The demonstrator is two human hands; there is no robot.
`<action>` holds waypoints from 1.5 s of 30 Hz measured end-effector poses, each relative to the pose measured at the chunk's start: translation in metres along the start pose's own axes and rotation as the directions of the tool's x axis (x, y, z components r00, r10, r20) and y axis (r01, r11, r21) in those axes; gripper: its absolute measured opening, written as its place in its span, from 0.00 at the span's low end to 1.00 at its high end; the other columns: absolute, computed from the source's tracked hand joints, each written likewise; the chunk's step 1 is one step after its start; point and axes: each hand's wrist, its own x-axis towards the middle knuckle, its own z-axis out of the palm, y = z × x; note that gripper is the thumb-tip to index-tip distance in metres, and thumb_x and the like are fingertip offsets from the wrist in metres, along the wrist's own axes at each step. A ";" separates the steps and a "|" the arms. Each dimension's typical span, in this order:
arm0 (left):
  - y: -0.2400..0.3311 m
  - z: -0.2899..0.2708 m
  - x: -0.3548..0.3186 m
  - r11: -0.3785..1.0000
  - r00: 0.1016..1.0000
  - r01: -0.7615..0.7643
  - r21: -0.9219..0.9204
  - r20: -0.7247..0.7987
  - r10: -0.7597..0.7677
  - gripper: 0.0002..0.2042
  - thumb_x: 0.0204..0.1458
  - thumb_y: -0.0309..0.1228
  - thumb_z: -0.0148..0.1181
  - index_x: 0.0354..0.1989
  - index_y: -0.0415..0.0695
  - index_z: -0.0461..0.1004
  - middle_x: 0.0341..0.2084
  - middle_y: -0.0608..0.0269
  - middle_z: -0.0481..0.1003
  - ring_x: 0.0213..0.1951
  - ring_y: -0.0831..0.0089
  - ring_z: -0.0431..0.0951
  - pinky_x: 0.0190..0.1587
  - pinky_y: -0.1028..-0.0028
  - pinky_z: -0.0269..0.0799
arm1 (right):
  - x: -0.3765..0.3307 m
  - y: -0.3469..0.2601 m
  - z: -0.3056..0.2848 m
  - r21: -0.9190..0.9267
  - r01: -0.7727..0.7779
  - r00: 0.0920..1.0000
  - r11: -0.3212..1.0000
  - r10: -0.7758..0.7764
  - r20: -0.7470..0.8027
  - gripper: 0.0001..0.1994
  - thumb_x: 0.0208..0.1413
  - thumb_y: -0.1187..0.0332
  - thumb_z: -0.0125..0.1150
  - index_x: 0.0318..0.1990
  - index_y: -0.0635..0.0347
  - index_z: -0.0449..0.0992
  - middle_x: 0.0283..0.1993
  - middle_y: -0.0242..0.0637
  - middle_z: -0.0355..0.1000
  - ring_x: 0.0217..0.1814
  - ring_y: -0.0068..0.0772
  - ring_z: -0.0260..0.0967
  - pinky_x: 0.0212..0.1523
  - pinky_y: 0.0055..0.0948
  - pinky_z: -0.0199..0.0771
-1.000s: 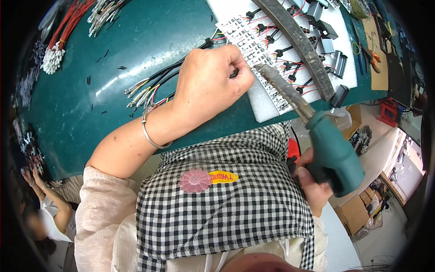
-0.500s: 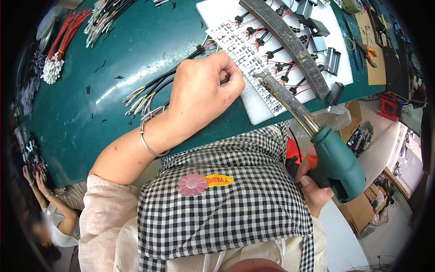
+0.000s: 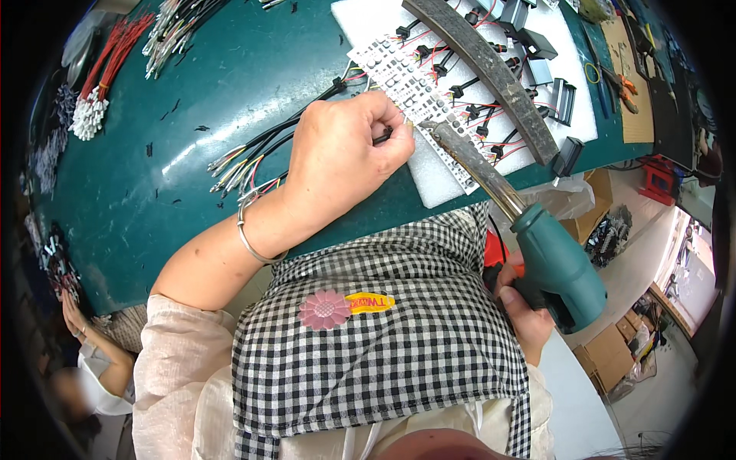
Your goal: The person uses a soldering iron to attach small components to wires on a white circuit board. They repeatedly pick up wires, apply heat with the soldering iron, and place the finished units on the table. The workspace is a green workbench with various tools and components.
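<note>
The left hand (image 3: 341,149) pinches a black cable (image 3: 382,137) near the circuit board (image 3: 414,88), right hand (image 3: 529,313) gripping a green tool (image 3: 558,264) — apparently heating, likely calling for steady aim.

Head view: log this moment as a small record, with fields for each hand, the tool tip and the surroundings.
Left hand: pinches a thin black cable
Right hand: holds a green pistol-shaped tool with a metal barrel
Tool tip: at the white rectangular circuit-board panel; contact cannot be told
Support: white foam slab on a green tabletop
Across slab: dark, long metal bar
Upper left: red wires with white ends
</note>
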 end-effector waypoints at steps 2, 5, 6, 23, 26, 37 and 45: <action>0.001 -0.001 0.000 1.000 1.000 0.001 0.010 0.016 -0.001 0.06 0.45 0.25 0.64 0.22 0.38 0.75 0.13 0.67 0.72 0.17 0.87 0.68 0.21 0.83 0.64 | 0.001 0.004 -0.007 -0.212 0.077 0.996 0.974 -0.067 0.056 0.21 0.38 0.76 0.63 0.45 0.66 0.70 0.27 0.34 0.67 0.26 0.25 0.62 0.30 0.24 0.63; -0.001 -0.001 0.000 1.000 1.000 -0.001 0.023 0.006 0.000 0.06 0.45 0.26 0.65 0.22 0.38 0.75 0.12 0.66 0.72 0.16 0.86 0.68 0.20 0.82 0.64 | 0.005 -0.004 -0.008 -0.490 0.153 0.987 0.858 -0.115 0.108 0.19 0.36 0.69 0.69 0.40 0.56 0.76 0.32 0.35 0.73 0.30 0.33 0.69 0.36 0.29 0.70; -0.001 0.000 -0.001 1.000 1.000 -0.015 0.023 0.001 0.014 0.06 0.45 0.26 0.65 0.22 0.38 0.75 0.12 0.66 0.72 0.16 0.86 0.68 0.20 0.82 0.64 | 0.006 -0.003 -0.009 -0.480 0.168 0.984 0.861 -0.120 0.129 0.18 0.36 0.69 0.69 0.40 0.56 0.76 0.32 0.34 0.74 0.31 0.33 0.70 0.37 0.30 0.70; 0.002 0.003 0.002 0.986 0.986 -0.148 0.079 -0.062 0.153 0.05 0.41 0.26 0.62 0.18 0.41 0.73 0.11 0.56 0.71 0.15 0.60 0.75 0.21 0.67 0.71 | 0.005 -0.019 0.006 0.151 -0.022 0.999 0.988 0.029 -0.043 0.23 0.38 0.78 0.63 0.46 0.69 0.69 0.28 0.37 0.69 0.27 0.29 0.66 0.32 0.27 0.68; 0.001 0.003 0.001 0.980 0.982 -0.174 0.097 -0.063 0.180 0.06 0.41 0.26 0.62 0.18 0.41 0.72 0.10 0.57 0.71 0.15 0.60 0.75 0.20 0.66 0.71 | 0.013 -0.024 0.008 0.458 0.003 0.990 0.889 0.063 -0.129 0.31 0.36 0.72 0.66 0.50 0.76 0.64 0.21 0.38 0.64 0.18 0.30 0.62 0.19 0.26 0.66; 0.000 0.003 0.001 0.975 0.978 -0.197 0.107 -0.047 0.202 0.05 0.42 0.24 0.63 0.20 0.40 0.72 0.12 0.60 0.72 0.14 0.72 0.73 0.19 0.74 0.68 | 0.003 -0.003 0.006 0.145 -0.006 0.996 0.989 0.019 -0.091 0.26 0.35 0.74 0.63 0.47 0.72 0.66 0.23 0.40 0.67 0.20 0.30 0.63 0.23 0.26 0.66; -0.003 0.002 0.001 0.964 0.971 -0.227 0.136 -0.046 0.235 0.05 0.42 0.22 0.63 0.20 0.40 0.72 0.12 0.61 0.72 0.13 0.77 0.72 0.18 0.78 0.67 | 0.003 0.008 -0.007 -0.342 0.120 0.993 0.932 -0.111 0.045 0.16 0.39 0.63 0.71 0.39 0.49 0.77 0.31 0.28 0.72 0.33 0.31 0.70 0.43 0.37 0.71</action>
